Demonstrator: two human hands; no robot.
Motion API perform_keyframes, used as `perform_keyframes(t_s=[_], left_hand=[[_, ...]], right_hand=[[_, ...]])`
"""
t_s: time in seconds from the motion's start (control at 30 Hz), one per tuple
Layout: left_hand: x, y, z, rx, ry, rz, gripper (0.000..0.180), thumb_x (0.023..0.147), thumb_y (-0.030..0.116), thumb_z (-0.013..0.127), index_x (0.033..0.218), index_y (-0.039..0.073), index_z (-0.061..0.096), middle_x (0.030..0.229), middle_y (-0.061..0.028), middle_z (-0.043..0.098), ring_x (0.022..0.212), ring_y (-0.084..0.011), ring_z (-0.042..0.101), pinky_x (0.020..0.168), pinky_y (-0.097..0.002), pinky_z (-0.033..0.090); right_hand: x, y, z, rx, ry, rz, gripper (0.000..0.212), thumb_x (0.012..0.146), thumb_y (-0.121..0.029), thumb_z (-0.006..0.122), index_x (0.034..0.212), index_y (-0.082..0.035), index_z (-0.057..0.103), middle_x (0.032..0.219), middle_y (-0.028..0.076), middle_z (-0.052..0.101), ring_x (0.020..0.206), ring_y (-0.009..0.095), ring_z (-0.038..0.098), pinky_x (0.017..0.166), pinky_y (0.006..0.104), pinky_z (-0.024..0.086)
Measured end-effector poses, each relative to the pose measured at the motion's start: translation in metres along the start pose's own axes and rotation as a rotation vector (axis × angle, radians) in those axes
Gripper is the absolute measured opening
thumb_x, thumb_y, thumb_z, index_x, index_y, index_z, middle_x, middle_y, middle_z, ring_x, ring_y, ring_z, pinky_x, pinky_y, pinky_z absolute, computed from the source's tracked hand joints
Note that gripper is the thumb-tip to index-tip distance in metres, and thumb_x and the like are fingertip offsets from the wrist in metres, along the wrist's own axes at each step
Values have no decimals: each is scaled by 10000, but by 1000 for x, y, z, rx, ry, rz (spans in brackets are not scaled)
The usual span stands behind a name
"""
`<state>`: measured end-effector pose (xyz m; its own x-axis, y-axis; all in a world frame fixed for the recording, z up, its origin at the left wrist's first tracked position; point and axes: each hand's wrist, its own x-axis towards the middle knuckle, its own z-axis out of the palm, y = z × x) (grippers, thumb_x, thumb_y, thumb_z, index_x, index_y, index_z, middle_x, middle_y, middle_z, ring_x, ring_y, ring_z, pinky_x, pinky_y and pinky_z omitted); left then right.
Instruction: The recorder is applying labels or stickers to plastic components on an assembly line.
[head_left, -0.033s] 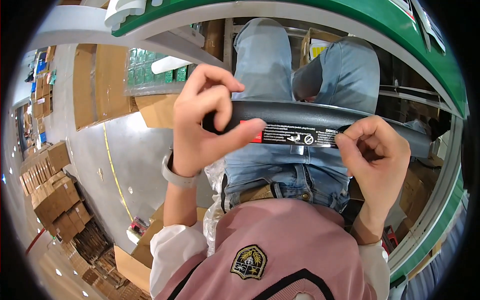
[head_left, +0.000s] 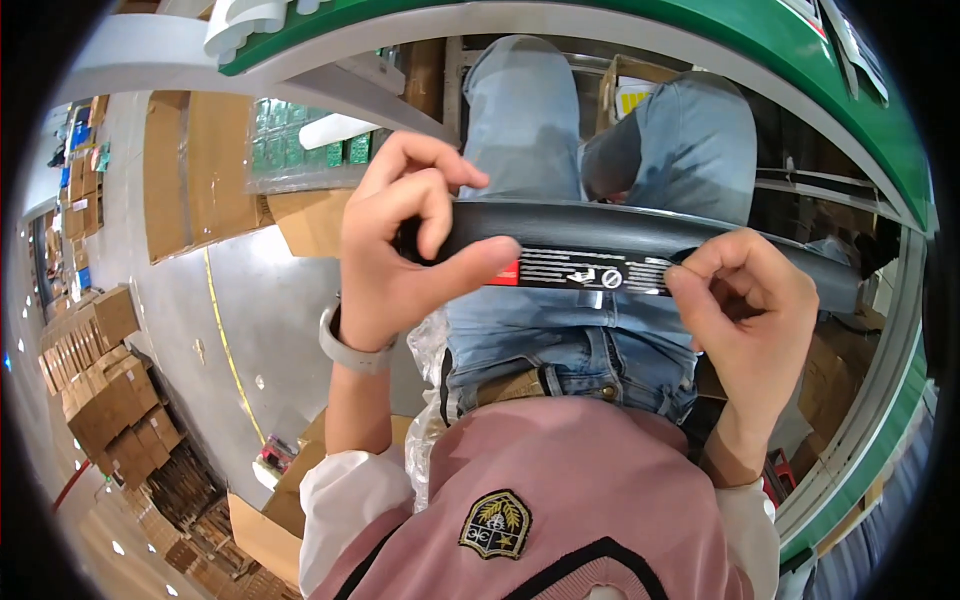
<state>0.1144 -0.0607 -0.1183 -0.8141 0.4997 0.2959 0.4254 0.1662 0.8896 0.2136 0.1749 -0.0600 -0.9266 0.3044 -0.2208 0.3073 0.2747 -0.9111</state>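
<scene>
A dark, smooth tube-like part (head_left: 600, 220) lies crosswise over my thighs. Along its near side runs a black sticker label (head_left: 560, 268) with white print and a red end. My right hand (head_left: 755, 315) pinches the right end of this label between thumb and index finger, the other fingers curled in. At the tube's left end is my left hand (head_left: 405, 240), its fingers bent and spread apart. Its thumb rests across the red end of the label, covering part of it. Whether the label is fully stuck down cannot be made out.
A green-edged workbench frame (head_left: 600, 20) curves above my knees. Opened cardboard (head_left: 200, 170) and a clear-wrapped tray of green pieces (head_left: 290, 150) sit left of my legs. Stacked cartons (head_left: 115, 390) stand farther left, past a yellow floor line (head_left: 228, 345). An open box (head_left: 270, 520) is by my left elbow.
My left hand has shifted slightly left, its thumb sliding along the label's red end. The tube and label moved a little left too. My right hand keeps its pinch.
</scene>
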Motion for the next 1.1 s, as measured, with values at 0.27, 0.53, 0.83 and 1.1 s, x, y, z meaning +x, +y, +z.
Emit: perform_keyframes(t_s=[0.27,0.53,0.83,1.1], left_hand=[[-8,-3,-1,-142,44,-135,445,695,92,819,632,99,379,968,-136,570,926,-204,565,814,-314,451],[-6,-4,2,-154,43,-113,449,706,99,819,636,100,376,955,-137,563,923,-209,562,820,-315,450],[-10,-6,3,-156,67,-97,438,693,62,810,635,99,377,954,-129,566,894,-189,558,796,-297,449],[-2,-12,2,-144,120,-84,406,707,31,781,643,62,381,915,-121,569,798,-169,536,723,-267,438]], right_hand=[[3,11,3,-68,-20,-169,150,781,78,712,763,-2,587,641,-34,589,550,-23,494,483,137,335],[2,12,1,-98,-22,-184,148,780,78,710,764,-3,587,635,-36,583,544,-23,490,479,139,332],[7,-4,-19,-930,54,-357,366,677,-255,864,720,-30,578,510,35,453,395,158,421,418,276,335],[1,13,26,-990,-197,-857,485,828,-161,596,1313,-169,586,1430,6,497,1332,249,459,1018,532,381]])
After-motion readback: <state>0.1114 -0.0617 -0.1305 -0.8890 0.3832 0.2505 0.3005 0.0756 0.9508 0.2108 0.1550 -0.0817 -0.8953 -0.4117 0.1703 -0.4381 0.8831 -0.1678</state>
